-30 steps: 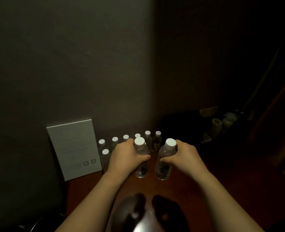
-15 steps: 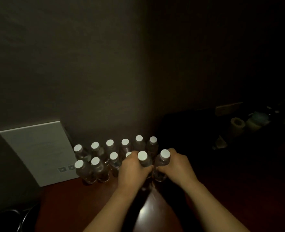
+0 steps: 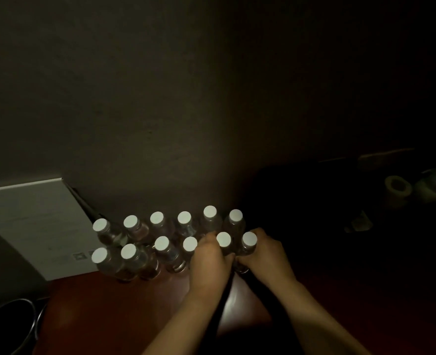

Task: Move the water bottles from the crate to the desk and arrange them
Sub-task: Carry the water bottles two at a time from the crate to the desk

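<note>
While both hands hold bottles at the right end of the front row, tipping is the main hazard. Left hand [image 3: 208, 262] grips one water bottle [image 3: 224, 240]; right hand [image 3: 261, 254] grips the end bottle [image 3: 249, 239]. Fingers on each are curled round the bottle body, below the cap. Standing bottles [image 3: 161, 245] crowd just left of and behind the fingers on the worktop [image 3: 109, 303]. Withdrawing knuckles could likely knock a neighbour, toppling several. Dim light hides the bottle bases, so whether they are seated flat cannot be told.
</note>
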